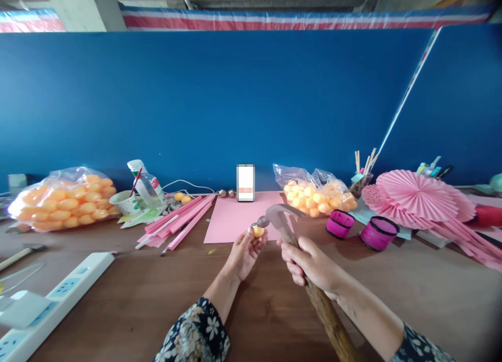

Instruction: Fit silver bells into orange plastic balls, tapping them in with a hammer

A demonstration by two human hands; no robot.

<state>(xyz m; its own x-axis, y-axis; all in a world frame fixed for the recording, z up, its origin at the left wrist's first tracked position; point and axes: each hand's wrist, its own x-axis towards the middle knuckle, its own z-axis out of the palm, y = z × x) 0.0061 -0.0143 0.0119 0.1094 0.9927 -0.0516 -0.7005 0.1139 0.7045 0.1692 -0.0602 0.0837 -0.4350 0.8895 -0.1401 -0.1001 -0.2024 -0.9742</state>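
Note:
My left hand [246, 252] pinches a small orange ball [258, 231] with a shiny silver piece at its top, just off the near edge of a pink paper sheet [223, 221]. My right hand [308, 262] is wrapped round the wooden handle of a claw hammer [327, 312]. The hammer's grey head is right beside the ball, its rounded face toward the silver piece. Whether the two touch I cannot tell. The long handle slants down to the lower right, past my wrist.
Clear bags of orange balls [66, 202] lie at left and at back right [314, 197]. Around them are a white power strip [58, 299], pink paper strips [180, 221], magenta bands [379, 233], a pink paper fan [419, 194], a second hammer [19, 257] and a phone-like upright object [245, 183].

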